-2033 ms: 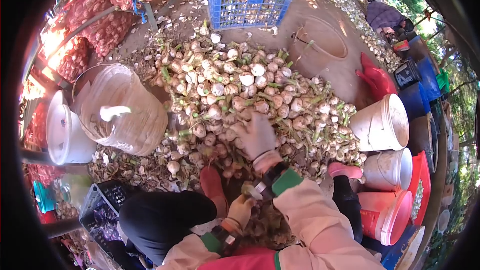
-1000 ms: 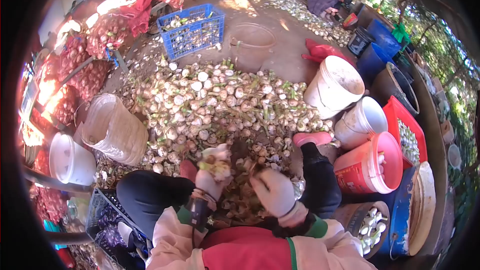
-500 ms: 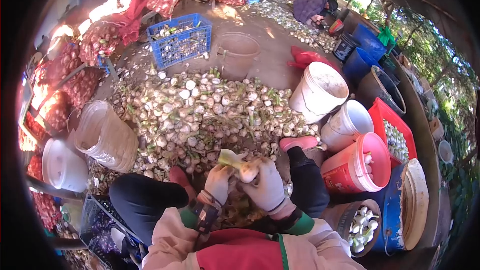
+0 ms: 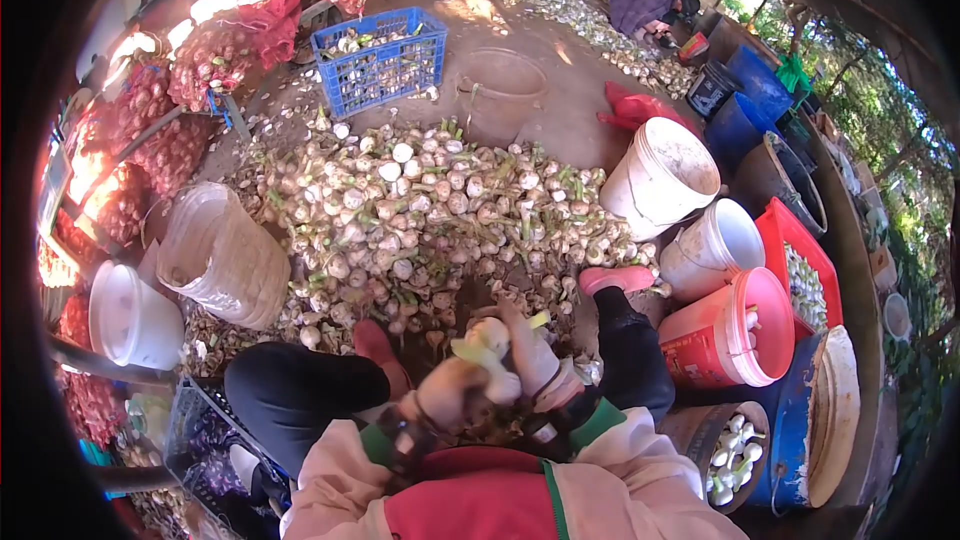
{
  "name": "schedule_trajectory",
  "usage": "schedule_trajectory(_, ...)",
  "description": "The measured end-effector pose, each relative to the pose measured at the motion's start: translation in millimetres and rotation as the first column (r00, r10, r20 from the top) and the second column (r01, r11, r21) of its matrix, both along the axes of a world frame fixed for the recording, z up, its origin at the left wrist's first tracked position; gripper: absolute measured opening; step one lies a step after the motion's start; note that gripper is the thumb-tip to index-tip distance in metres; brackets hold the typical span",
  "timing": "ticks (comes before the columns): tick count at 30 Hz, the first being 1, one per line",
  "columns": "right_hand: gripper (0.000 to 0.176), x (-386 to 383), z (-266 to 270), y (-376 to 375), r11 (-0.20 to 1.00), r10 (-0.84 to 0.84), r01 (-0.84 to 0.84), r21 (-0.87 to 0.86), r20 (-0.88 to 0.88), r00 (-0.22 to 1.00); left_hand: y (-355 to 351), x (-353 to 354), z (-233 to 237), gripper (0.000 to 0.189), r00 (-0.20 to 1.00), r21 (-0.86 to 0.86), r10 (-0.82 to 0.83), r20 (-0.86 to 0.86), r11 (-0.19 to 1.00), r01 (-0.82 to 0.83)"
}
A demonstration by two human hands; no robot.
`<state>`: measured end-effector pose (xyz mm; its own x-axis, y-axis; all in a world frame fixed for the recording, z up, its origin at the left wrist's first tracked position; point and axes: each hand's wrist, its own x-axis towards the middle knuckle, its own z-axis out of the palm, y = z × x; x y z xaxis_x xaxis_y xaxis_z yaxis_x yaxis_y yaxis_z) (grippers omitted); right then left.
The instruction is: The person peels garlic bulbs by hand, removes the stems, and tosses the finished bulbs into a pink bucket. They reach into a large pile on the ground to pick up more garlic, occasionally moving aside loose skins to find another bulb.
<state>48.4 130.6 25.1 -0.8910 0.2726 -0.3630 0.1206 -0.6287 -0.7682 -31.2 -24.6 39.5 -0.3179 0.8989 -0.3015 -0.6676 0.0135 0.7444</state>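
My left hand [image 4: 452, 392], blurred by motion, is low in front of my body, closed on a pale garlic bulb [image 4: 488, 340] with a green stem. My right hand [image 4: 530, 352] is just to the right of it, reaching up toward the near edge of the garlic heap [image 4: 430, 210]. A short green stem piece shows beside the right hand; blur hides whether those fingers hold it. Both wrists are crossed by bands, and the hands are between my knees.
White buckets [image 4: 660, 175], a red bucket [image 4: 735, 330] and a brown bucket of peeled garlic [image 4: 735, 455] line the right. At left are a worn bucket [image 4: 225, 255] and net sacks [image 4: 205, 65]. A blue crate [image 4: 380, 65] stands beyond the heap. Another person [image 4: 645, 8] bends at the back.
Both hands have moved from their raised, joined hold on a bulb. The left is lower and turned; the right has gone forward. The whole view has shifted slightly.
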Motion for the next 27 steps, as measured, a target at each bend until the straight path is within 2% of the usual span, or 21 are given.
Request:
schedule_trajectory(1, 0.033, 4.9, -81.4, 15.1, 0.982, -0.070, 0.086, 0.166, -0.102, 0.992, 2.1, -3.6, 7.3, 0.030, 0.889, 0.103, 0.163, 0.428, 0.968, -0.227)
schedule_trajectory(2, 0.036, 11.3, -55.6, 14.5, 0.948, -0.077, 0.079, 0.307, -0.017, 0.997, 7.3, -17.6, -9.5, 0.038, 0.889, 0.349, 0.218, 0.404, 0.861, -0.369)
schedule_trajectory(3, 0.049, 17.5, -21.2, 11.6, 0.895, -0.093, 0.053, 0.442, 0.067, 0.993, -0.3, -43.4, -17.6, 0.035, 0.804, 0.358, 0.297, 0.516, 0.777, -0.517)
schedule_trajectory(4, 0.046, 17.9, -17.2, 8.6, 0.913, -0.170, 0.160, 0.376, -0.007, 0.985, -1.3, -47.2, -18.7, 0.035, 0.804, 0.362, 0.295, 0.517, 0.775, -0.517)
schedule_trajectory(6, 0.037, 17.9, 1.6, 4.9, 0.860, -0.145, 0.138, 0.492, -0.025, 0.989, -2.7, -48.4, -14.8, 0.033, 0.745, 0.137, 0.594, 0.302, 0.747, -0.651)
schedule_trajectory(7, 0.033, 13.0, 9.2, 6.7, 0.791, -0.115, 0.119, 0.600, -0.046, 0.992, 2.2, -30.2, -12.5, 0.035, 0.829, 0.016, 0.473, 0.297, 0.866, -0.499)
schedule_trajectory(9, 0.033, 11.4, 24.6, -14.8, 0.755, -0.079, 0.156, 0.637, -0.148, 0.986, 13.2, 11.9, -15.2, 0.034, 0.922, 0.105, 0.378, 0.081, 0.917, -0.385)
schedule_trajectory(11, 0.033, 14.4, 20.4, -21.1, 0.410, -0.099, 0.367, 0.835, -0.359, 0.928, 10.5, 6.4, -11.7, 0.033, 0.952, 0.094, 0.298, -0.075, 0.952, -0.290)
schedule_trajectory(13, 0.032, 23.6, -9.2, -0.1, 0.750, -0.306, 0.277, 0.601, -0.056, 0.950, 12.5, 8.5, -8.9, 0.033, 0.952, 0.083, 0.202, -0.228, 0.979, -0.187)
schedule_trajectory(14, 0.032, 40.6, -8.4, 12.7, 0.696, -0.213, -0.030, 0.718, 0.246, 0.946, 15.4, 13.1, -9.6, 0.031, 0.839, 0.185, 0.225, -0.495, 0.971, -0.151)
schedule_trajectory(15, 0.032, 44.9, -17.1, 16.8, 0.693, -0.227, -0.016, 0.720, 0.239, 0.944, 19.5, 18.1, -0.3, 0.030, 0.653, 0.271, 0.258, -0.713, 0.959, -0.083)
schedule_trajectory(16, 0.032, 50.3, -30.9, 22.6, 0.915, -0.158, 0.034, 0.403, 0.279, 0.947, 20.3, 20.3, 9.2, 0.026, 0.541, 0.249, 0.176, -0.822, 0.967, 0.064)
schedule_trajectory(17, 0.034, 57.4, -43.4, 26.8, 0.997, -0.080, 0.077, 0.023, 0.285, 0.955, 26.1, 20.0, -1.4, 0.026, 0.544, 0.248, 0.166, -0.822, 0.965, 0.081)
schedule_trajectory(18, 0.033, 63.1, -45.4, 23.6, 0.945, -0.147, 0.164, -0.282, 0.081, 0.986, 33.4, 15.2, -17.4, 0.023, 0.843, 0.355, 0.258, -0.472, 0.931, -0.086)
schedule_trajectory(19, 0.033, 69.4, -47.6, 17.4, 0.943, -0.154, 0.172, -0.284, 0.083, 0.985, 35.3, 10.7, -33.4, 0.022, 0.948, 0.364, 0.317, -0.019, 0.885, -0.289)
schedule_trajectory(20, 0.033, 72.6, -33.9, 3.9, 0.961, -0.267, 0.268, 0.069, -0.025, 0.963, 34.9, 2.8, -19.9, 0.027, 0.858, 0.242, 0.513, -0.005, 0.833, -0.497)
schedule_trajectory(21, 0.032, 76.5, -27.2, -4.9, 0.840, -0.332, 0.370, 0.398, -0.162, 0.929, 32.7, -10.7, -35.3, 0.034, 0.781, 0.070, 0.622, -0.054, 0.783, -0.619)
schedule_trajectory(23, 0.034, 80.0, -22.7, -3.9, 0.861, -0.295, 0.304, 0.407, -0.087, 0.951, 28.7, -18.7, -65.6, 0.036, 0.817, -0.172, 0.576, -0.013, 0.804, -0.570)
schedule_trajectory(25, 0.036, 75.3, -12.0, -12.2, 0.847, -0.341, 0.275, 0.454, 0.068, 0.938, 25.6, 18.4, -58.6, 0.036, 0.936, 0.024, 0.340, 0.096, 0.939, -0.343)
schedule_trajectory(26, 0.038, 69.2, -59.9, -3.9, 0.938, -0.347, 0.347, -0.014, 0.016, 0.938, 31.4, 22.3, -109.0, 0.037, 0.940, 0.096, 0.293, -0.176, 0.955, -0.280)
schedule_trajectory(27, 0.039, 72.6, -60.0, -10.6, 0.931, -0.344, 0.323, 0.168, 0.118, 0.931, 36.1, 32.0, -45.5, 0.030, 0.965, -0.091, 0.119, -0.233, 0.985, -0.144)
